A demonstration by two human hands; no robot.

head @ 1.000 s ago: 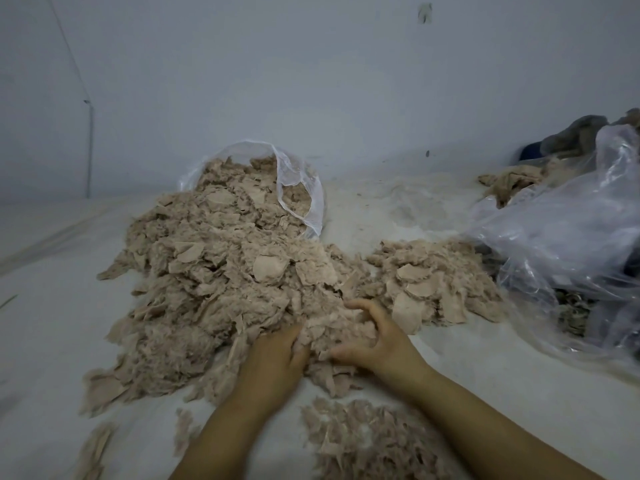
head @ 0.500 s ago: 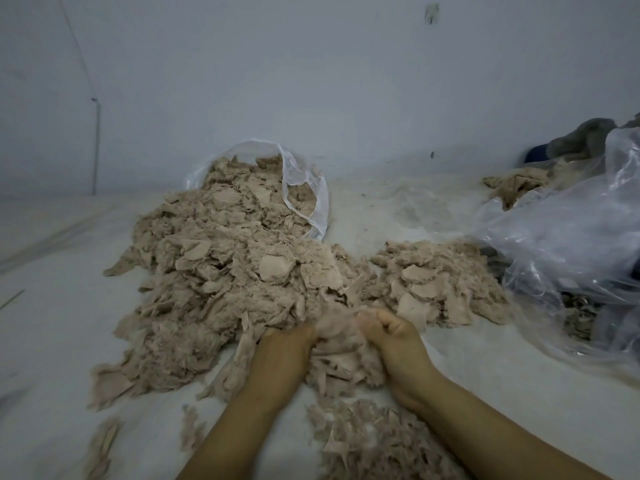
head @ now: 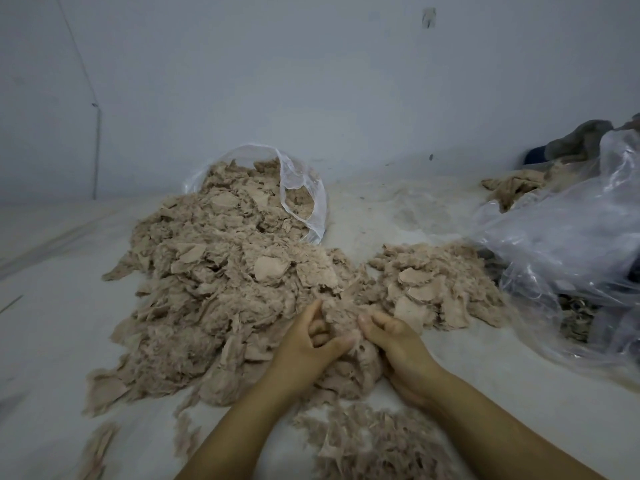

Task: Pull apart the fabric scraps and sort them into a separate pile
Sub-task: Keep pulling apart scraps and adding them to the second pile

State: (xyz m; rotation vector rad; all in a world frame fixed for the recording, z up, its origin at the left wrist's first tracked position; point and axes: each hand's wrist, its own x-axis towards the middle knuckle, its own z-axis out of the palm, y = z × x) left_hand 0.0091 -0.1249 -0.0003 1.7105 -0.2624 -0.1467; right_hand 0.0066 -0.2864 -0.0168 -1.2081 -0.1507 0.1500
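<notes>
A large heap of beige fabric scraps [head: 214, 292] spills from a clear plastic bag [head: 301, 188] across the white surface. A smaller pile of scraps [head: 436, 289] lies to its right, and another pile [head: 374, 441] lies near me between my forearms. At the heap's near edge I hold a clump of scraps [head: 341, 327] between both hands. My left hand [head: 308, 344] grips its left side with curled fingers and thumb. My right hand [head: 394, 337] grips its right side, thumb on top.
A big crumpled clear plastic bag [head: 568, 258] lies at the right with more scraps under it. Behind it are brownish cloth [head: 516, 185] and dark fabric [head: 581, 140]. A wall rises close behind the white surface [head: 52, 341]. Loose scraps [head: 100, 448] lie at the near left.
Both hands have closed on a clump at the heap's edge and drawn it slightly toward me; the fingers have shifted round it.
</notes>
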